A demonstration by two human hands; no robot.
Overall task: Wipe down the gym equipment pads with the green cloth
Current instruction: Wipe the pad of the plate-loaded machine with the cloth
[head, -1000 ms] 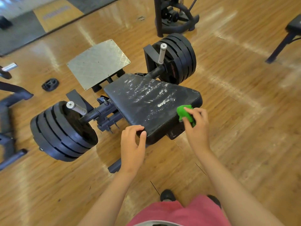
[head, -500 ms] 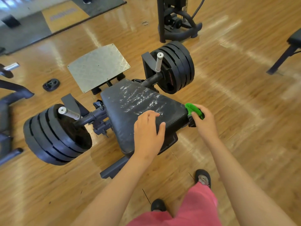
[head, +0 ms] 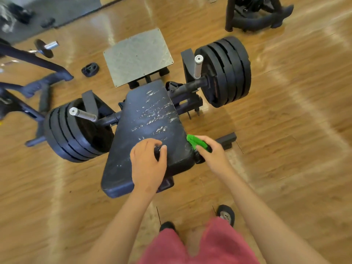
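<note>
Got the cloth (head: 196, 142) pinched in fingers (head: 205, 139) of the right hand (head: 213, 155) at the pad (head: 144, 130) right edge, pad running lengthwise away, left hand (head: 147, 164) loosely curled on top.

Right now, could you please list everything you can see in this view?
pad: one, black, scuffed, centre
cloth: one, green, at the pad's right edge
weight stacks: two, black, either side of the pad
footplate: one, grey metal, beyond the pad
clip: one, black, on the floor, left
floor: one, brown wood, all around
shoes: two, dark, bottom
shorts: one pair, red, bottom edge
left hand: rests on the pad
right hand: grips the cloth
</note>
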